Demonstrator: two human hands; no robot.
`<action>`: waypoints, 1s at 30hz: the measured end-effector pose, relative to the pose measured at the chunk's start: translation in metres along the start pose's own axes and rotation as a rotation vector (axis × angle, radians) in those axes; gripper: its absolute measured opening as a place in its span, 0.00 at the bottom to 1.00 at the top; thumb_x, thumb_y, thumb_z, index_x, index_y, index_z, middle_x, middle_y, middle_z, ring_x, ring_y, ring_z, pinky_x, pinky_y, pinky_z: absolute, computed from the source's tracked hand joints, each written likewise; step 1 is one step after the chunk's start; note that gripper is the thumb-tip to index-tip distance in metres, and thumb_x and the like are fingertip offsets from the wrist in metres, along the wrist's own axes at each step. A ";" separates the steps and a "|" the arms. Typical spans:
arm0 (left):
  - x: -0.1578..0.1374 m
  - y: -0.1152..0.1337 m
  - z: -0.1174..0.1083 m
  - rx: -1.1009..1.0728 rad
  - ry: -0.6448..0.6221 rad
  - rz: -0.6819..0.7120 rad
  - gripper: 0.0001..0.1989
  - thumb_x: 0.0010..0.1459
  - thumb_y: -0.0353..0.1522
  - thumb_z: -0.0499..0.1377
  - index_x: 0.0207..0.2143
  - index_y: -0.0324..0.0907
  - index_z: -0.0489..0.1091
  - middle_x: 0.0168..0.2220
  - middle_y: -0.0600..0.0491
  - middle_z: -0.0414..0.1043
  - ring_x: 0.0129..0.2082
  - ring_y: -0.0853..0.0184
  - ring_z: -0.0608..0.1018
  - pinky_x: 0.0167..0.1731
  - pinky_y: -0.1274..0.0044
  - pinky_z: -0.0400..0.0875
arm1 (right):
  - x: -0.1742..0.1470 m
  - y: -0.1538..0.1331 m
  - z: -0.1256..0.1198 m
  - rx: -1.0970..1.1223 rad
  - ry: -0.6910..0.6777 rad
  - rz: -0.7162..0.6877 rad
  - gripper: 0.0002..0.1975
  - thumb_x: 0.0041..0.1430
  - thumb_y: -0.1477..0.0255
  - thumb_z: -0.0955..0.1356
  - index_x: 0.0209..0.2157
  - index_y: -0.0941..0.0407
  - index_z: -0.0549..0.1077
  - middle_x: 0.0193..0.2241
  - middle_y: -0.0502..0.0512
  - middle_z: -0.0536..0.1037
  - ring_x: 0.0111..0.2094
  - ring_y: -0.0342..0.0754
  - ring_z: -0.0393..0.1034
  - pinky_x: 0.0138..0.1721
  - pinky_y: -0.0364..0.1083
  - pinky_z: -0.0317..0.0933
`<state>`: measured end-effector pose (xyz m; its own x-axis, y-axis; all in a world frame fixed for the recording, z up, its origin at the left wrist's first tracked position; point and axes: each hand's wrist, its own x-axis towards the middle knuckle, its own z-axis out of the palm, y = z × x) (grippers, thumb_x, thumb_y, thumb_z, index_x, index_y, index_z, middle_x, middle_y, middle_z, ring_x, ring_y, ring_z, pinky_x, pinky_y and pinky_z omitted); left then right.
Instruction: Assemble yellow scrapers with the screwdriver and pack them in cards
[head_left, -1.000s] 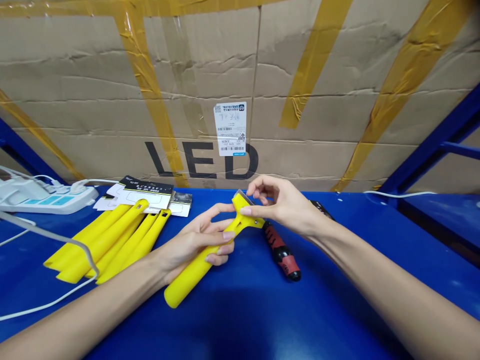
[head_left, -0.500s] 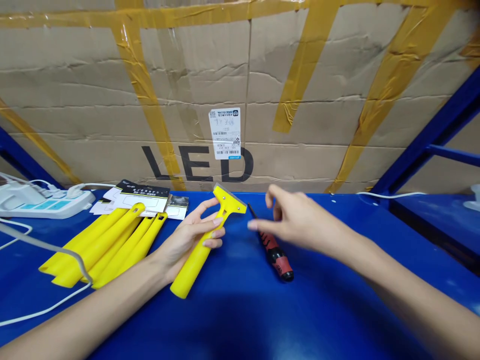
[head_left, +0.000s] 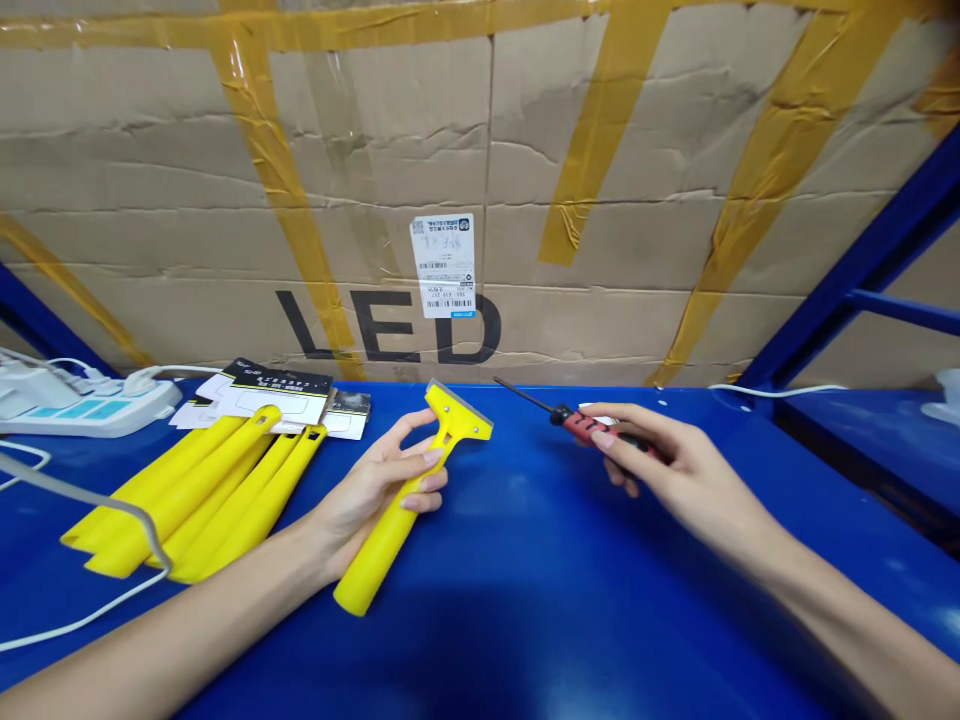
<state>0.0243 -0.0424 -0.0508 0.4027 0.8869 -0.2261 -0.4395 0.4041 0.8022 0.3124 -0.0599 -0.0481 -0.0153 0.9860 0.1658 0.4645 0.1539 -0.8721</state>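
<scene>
A yellow scraper (head_left: 386, 535) is gripped in my left hand (head_left: 382, 490), its thick handle slanting down to the left. Its wide head points up and right, with a metal blade along the top edge and two small screws. My right hand (head_left: 660, 450) is closed around a red and black screwdriver (head_left: 581, 425), whose thin dark shaft points up-left toward the scraper head. The tip and the scraper are apart. The rear of the screwdriver handle is hidden in my palm.
Several yellow handles (head_left: 217, 480) lie at the left beside printed packaging cards (head_left: 274, 392). A white power strip (head_left: 112, 405) and a grey cable (head_left: 97, 497) are at the far left. A large taped cardboard box (head_left: 420, 150) stands behind the blue table (head_left: 525, 620), with blue metal posts (head_left: 817, 300) at the sides.
My right hand has taken hold of the screwdriver that lay on the table, lifted it and turned its tip toward the scraper. My left hand still holds the scraper in nearly the same place.
</scene>
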 end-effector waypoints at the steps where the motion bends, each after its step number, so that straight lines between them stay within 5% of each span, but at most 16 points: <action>1: 0.001 -0.001 -0.001 0.002 -0.002 0.001 0.26 0.56 0.19 0.62 0.54 0.45 0.62 0.33 0.54 0.66 0.22 0.77 0.67 0.18 0.86 0.57 | -0.001 0.001 -0.005 0.037 0.018 0.005 0.24 0.60 0.54 0.70 0.50 0.55 0.77 0.30 0.56 0.79 0.24 0.46 0.68 0.23 0.45 0.60; 8: 0.001 -0.004 -0.006 0.009 -0.012 0.009 0.22 0.57 0.20 0.63 0.50 0.45 0.63 0.32 0.56 0.65 0.21 0.78 0.66 0.18 0.86 0.56 | 0.000 0.001 -0.018 -0.084 0.019 -0.074 0.21 0.50 0.52 0.75 0.35 0.55 0.82 0.25 0.55 0.79 0.20 0.42 0.62 0.19 0.43 0.52; 23: -0.003 -0.001 -0.004 -0.007 -0.008 0.024 0.22 0.56 0.20 0.63 0.50 0.46 0.64 0.31 0.55 0.65 0.21 0.78 0.65 0.18 0.87 0.55 | -0.004 0.004 -0.013 -0.124 0.039 -0.177 0.16 0.53 0.56 0.75 0.37 0.52 0.83 0.33 0.56 0.83 0.29 0.48 0.72 0.26 0.45 0.63; 26: -0.002 -0.001 -0.006 -0.028 0.006 0.006 0.23 0.56 0.21 0.63 0.51 0.46 0.64 0.31 0.55 0.64 0.21 0.77 0.65 0.18 0.87 0.56 | -0.007 0.005 -0.011 -0.180 0.032 -0.284 0.12 0.56 0.60 0.74 0.39 0.52 0.82 0.33 0.55 0.83 0.30 0.49 0.75 0.29 0.46 0.68; 30: -0.001 0.000 -0.006 -0.062 0.034 -0.009 0.24 0.56 0.20 0.62 0.52 0.47 0.64 0.31 0.55 0.64 0.20 0.77 0.65 0.18 0.87 0.57 | -0.009 0.006 -0.008 -0.303 0.045 -0.596 0.10 0.59 0.70 0.73 0.44 0.50 0.80 0.40 0.53 0.84 0.40 0.51 0.78 0.45 0.50 0.70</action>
<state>0.0189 -0.0420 -0.0535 0.3802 0.8896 -0.2529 -0.4853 0.4247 0.7643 0.3225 -0.0683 -0.0515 -0.3123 0.7329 0.6045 0.6160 0.6406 -0.4585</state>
